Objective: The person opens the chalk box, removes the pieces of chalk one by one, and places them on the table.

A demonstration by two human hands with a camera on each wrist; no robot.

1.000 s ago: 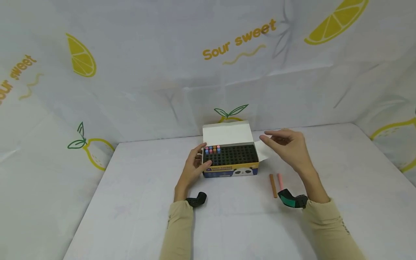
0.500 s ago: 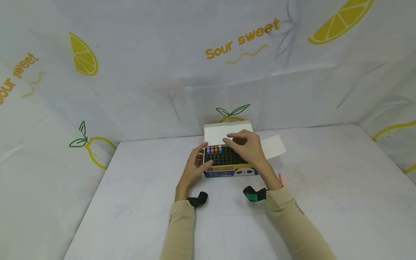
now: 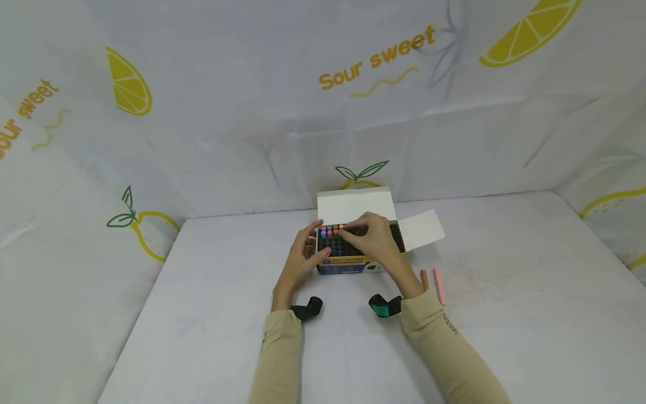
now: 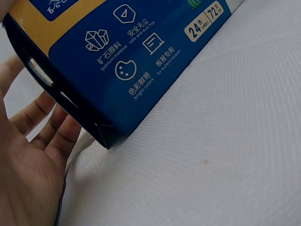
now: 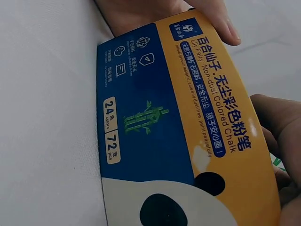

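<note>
A blue and yellow chalk box (image 3: 348, 266) with a panda print stands with its lid raised. My left hand (image 3: 301, 259) grips its left end, thumb at the front edge and fingers around the far side; the left wrist view shows the fingers (image 4: 44, 115) behind the end. Short rows of coloured chalk sticks (image 3: 327, 230) stand in the black foam at the back left. Over the box, my right hand (image 3: 372, 238) pinches at the right end of these rows with thumb and forefinger, largely hiding the chalk stick there.
Right of the box, a brown chalk stick (image 3: 424, 279) and a pink chalk stick (image 3: 439, 286) lie on the white cloth. A white side flap (image 3: 423, 229) sticks out to the right. The white lid (image 3: 353, 206) stands up behind, near the patterned backdrop (image 3: 242, 140).
My right hand has moved left from beside the box, then down to the chalk rows, its thumb and forefinger closing together. My left hand stays on the box.
</note>
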